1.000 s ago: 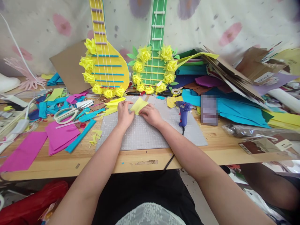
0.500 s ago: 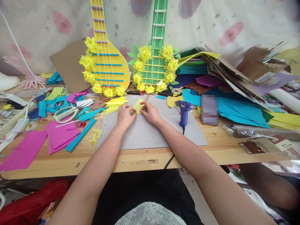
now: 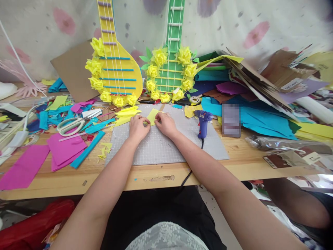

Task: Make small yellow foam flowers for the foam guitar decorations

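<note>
Head camera: one wooden table (image 3: 142, 172), one grey cutting mat (image 3: 156, 149) lying on it.
Yellow sheet (image 3: 152, 117): one small piece, between two bare hands, over the far part of the mat.
Left hand (image 3: 139, 127): one, thumb and forefinger pinched together on the sheet's left edge.
Right hand (image 3: 166, 124): one, fingertips gathered against the sheet's right edge, gripping it; the two hands are close but apart.
Yellow paper pile (image 3: 127, 116): one, just beyond the left hand; its layers cannot be counted.
Glue gun (image 3: 203, 125): one, blue, on the mat's right part, with one dark cord (image 3: 186, 178) running past the right forearm to the table's front edge.
Yellow lute shape (image 3: 127, 78): one, upright behind the hands, bearing six yellow paper flowers, five blue bars and, in view, four purple ones.
Green lute shape (image 3: 170, 81): one, beside it to the right, with nine yellow flowers and three white bars in view.
Scissors (image 3: 70, 126): one pair, pale handles, left of the mat.
Magenta paper (image 3: 26, 166): one separate sheet, plus one stack of at least two.
Blue strip (image 3: 87, 150): one, slanting beside that stack.
Tape roll (image 3: 194, 100): one, beyond the glue gun.
</note>
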`<state>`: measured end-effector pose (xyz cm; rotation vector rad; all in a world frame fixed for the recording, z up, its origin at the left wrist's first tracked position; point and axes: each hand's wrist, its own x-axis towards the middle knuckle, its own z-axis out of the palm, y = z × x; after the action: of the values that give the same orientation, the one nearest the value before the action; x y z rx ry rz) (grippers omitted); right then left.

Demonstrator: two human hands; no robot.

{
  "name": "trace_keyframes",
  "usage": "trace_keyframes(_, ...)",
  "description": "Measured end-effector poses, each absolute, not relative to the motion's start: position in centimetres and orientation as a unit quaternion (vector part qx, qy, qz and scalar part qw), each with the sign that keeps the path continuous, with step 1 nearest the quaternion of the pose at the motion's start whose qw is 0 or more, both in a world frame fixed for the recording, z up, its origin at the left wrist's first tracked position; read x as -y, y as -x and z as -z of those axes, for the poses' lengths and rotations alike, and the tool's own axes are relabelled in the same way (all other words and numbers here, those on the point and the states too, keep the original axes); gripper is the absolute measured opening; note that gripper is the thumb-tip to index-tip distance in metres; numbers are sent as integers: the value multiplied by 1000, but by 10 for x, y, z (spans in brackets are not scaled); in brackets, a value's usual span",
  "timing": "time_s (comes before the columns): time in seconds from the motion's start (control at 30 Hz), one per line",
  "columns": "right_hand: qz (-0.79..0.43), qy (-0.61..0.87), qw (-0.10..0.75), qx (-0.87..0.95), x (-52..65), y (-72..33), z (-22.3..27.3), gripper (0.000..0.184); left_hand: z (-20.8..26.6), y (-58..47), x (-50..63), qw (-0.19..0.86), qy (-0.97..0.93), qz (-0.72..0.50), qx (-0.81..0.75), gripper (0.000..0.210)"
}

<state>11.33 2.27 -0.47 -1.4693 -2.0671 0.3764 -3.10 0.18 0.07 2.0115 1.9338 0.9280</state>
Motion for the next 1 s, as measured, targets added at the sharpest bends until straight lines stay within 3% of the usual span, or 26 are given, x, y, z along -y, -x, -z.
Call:
trace_keyframes(0.3, -85, 554, 252, 789, -21, -110, 5, 12, -1, 26, -4, 85, -669, -301, -674, 20)
trace_keyframes(0.47, -88, 556, 261, 784, -21, -110, 6, 13, -4, 22, -5, 79, -670, -296, -676, 11)
trace_keyframes(1.0, -87, 549, 246, 794, -18, -110, 4, 13, 0, 23, -4, 79, -672, -306, -670, 11)
